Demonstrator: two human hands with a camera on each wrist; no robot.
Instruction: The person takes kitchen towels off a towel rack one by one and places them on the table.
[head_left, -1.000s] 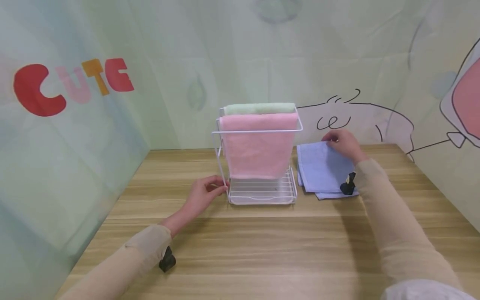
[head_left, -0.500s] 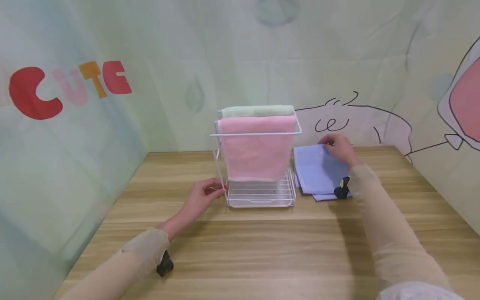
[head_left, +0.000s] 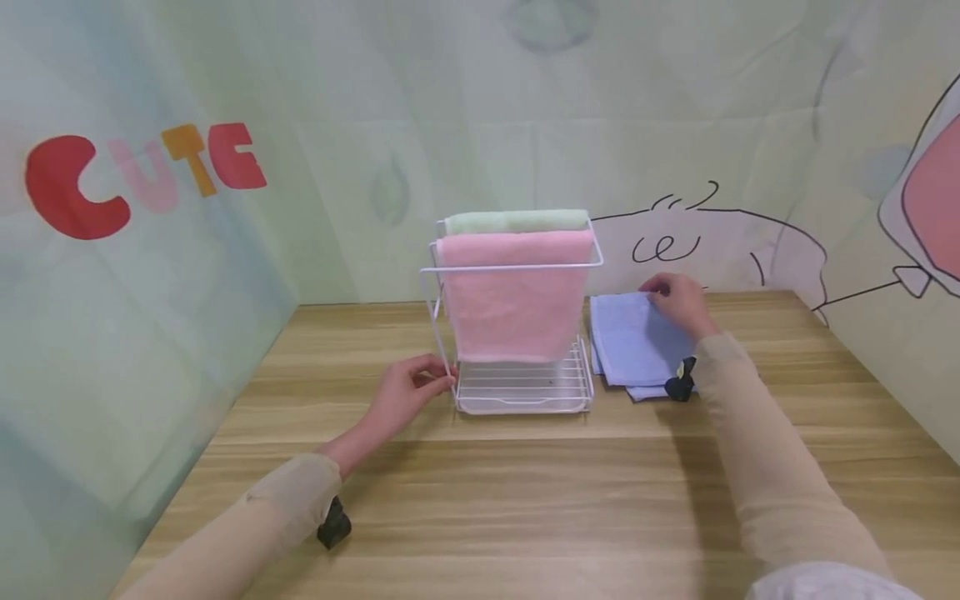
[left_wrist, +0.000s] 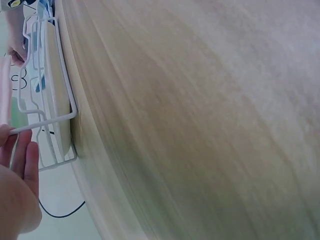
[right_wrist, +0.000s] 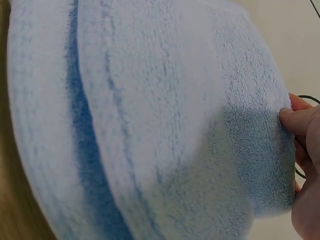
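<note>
A white wire towel rack (head_left: 525,267) stands near the back of the table. A pink towel (head_left: 517,304) hangs over it in front, and behind that a pale green towel (head_left: 517,221) shows along the top. My left hand (head_left: 399,395) pinches the rack's left front leg low down, and the left wrist view shows thumb and fingers on the white wire (left_wrist: 45,123). To the right of the rack is a folded blue towel (head_left: 633,337). With thumb and fingers, my right hand (head_left: 677,302) pinches its far edge; the right wrist view shows the thumb (right_wrist: 290,119) on the terry cloth.
The rack's base holds a shallow tray (head_left: 522,408) beneath wire bars. Wood-grain table (head_left: 525,492) extends in front. Printed cloth walls close off the back (head_left: 337,167) and both sides. Black wrist cameras (head_left: 334,523) hang under both sleeves.
The right hand and wrist have shifted slightly left and lower, still pinching the blue towel's edge. The left hand keeps its hold on the rack. The head view moved a little.
</note>
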